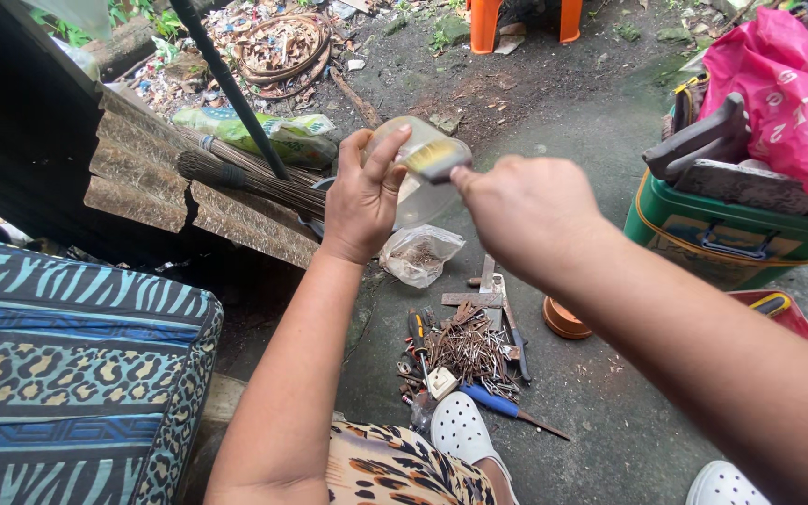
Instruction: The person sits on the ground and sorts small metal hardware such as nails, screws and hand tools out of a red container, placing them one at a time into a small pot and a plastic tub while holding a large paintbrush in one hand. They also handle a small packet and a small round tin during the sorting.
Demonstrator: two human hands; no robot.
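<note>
Left hand (pixel 364 198) grips a clear container (pixel 413 168), tilted for access; right hand (pixel 526 210), closed, apparently brushes it with a paintbrush (pixel 437 159).

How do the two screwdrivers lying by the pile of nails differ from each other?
The orange-handled screwdriver lies left of the nail pile, running nearly straight away from the person. The blue-handled screwdriver lies below the pile, slanting down to the right. The blue one's shaft shows clearly, brown and rusty-looking; the orange one's is harder to follow, being partly mixed with clutter. Both rest flat on the concrete ground, untouched by either hand.

Both arms outstretched, left hand (pixel 364 192) and right hand (pixel 527 210) clenched (grips closed).
</note>
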